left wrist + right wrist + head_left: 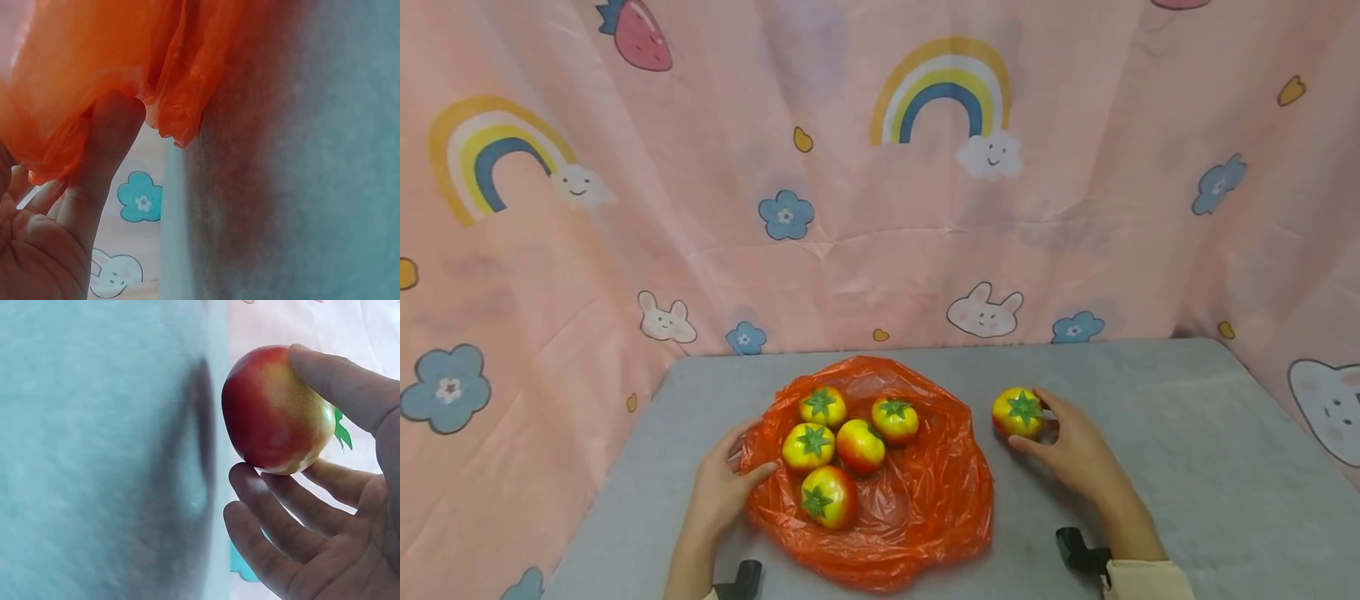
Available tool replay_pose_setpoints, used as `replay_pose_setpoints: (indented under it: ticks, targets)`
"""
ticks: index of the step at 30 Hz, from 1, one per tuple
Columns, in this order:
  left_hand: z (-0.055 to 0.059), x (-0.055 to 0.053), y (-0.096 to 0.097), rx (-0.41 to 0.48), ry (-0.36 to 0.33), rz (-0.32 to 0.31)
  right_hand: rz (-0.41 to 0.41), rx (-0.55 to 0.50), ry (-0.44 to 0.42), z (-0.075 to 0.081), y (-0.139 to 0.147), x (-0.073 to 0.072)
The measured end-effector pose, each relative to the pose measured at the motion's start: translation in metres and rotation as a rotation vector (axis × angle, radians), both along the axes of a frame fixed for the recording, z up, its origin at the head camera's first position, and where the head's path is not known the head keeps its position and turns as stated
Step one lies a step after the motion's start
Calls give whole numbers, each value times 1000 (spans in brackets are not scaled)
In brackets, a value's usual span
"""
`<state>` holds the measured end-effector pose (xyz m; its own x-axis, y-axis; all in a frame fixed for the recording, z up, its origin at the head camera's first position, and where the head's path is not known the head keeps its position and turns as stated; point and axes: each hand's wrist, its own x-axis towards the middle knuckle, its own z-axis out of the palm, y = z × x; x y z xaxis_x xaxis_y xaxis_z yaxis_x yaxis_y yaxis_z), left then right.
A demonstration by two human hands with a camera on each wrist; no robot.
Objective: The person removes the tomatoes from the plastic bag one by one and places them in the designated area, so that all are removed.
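A red plastic bag (pixel 925 492) lies spread open in the head view, with several yellow-and-red tomatoes (pixel 828 497) with green star-shaped tops in its left half. My left hand (pixel 721 479) holds the bag's left edge between thumb and fingers; the left wrist view shows the thin plastic (pixel 81 62) draped over the fingertips. To the right of the bag, my right hand (pixel 1075 446) grips one more tomato (pixel 1018 413) by its side. Up close in the right wrist view, this tomato (pixel 269 412) sits between the thumb and fingertips, its glossy red underside showing.
The grey table (pixel 1172 450) extends under the bag and out to both sides. Behind it hangs a pink curtain (pixel 865 275) printed with rainbows, flowers and rabbits. Black straps with small devices (pixel 1081 552) sit at both wrists.
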<state>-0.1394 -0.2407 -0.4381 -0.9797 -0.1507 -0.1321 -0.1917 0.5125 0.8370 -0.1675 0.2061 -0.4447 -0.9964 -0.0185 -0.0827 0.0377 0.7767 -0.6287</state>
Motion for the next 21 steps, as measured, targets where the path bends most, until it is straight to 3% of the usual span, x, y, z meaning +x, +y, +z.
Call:
replay_pose_setpoints:
  ticks: [8,21]
  targets:
    - [0,0,0,9,3,2,5,-45,7,-10,-3,-1]
    - [0,0,-1,14,-11,6,28,-28,-62,-7,2,-3]
